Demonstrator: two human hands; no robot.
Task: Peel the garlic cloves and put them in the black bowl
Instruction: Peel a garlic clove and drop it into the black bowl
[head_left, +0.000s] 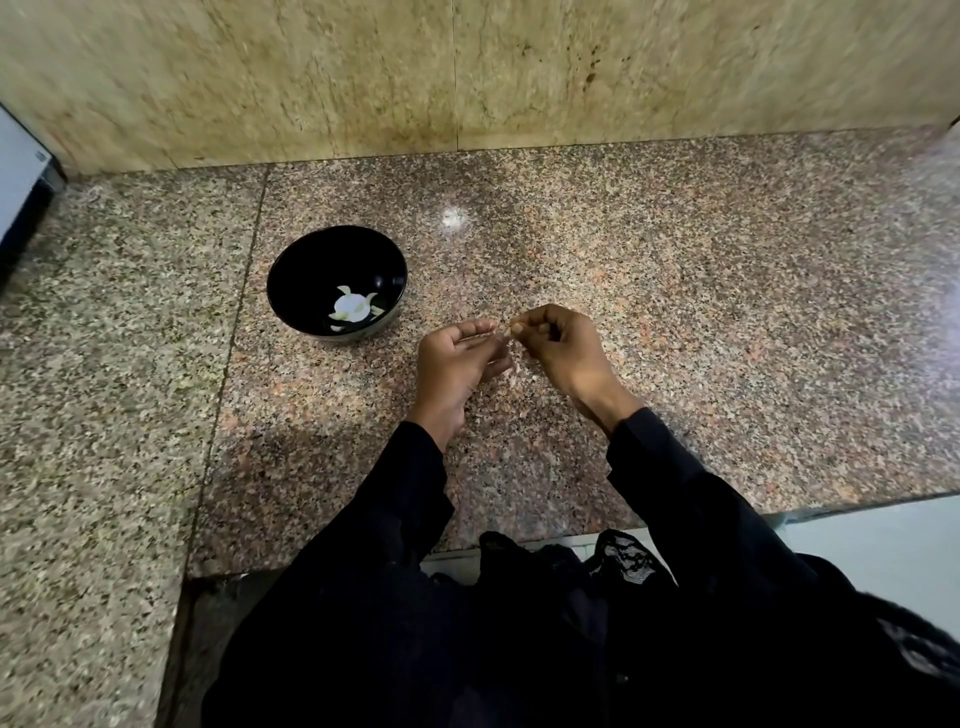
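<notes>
The black bowl (311, 260) stands on the speckled granite counter (675, 312), left of my hands, with several pale garlic cloves (353, 307) lying at its bottom. My left hand (457, 364) and my right hand (561, 348) meet above the counter, just right of the bowl. Between their fingertips they pinch a small garlic clove (506, 332), mostly hidden by the fingers. My right hand's fingers are curled, with thumb and forefinger at the clove's tip. Bits of thin skin lie on the counter under my hands, hard to tell from the speckles.
A beige stone wall (467, 78) rises behind the counter. A white and dark appliance edge (21, 182) shows at the far left. The counter's front edge (857, 506) runs at the lower right, with pale floor beyond. My black sleeves fill the bottom.
</notes>
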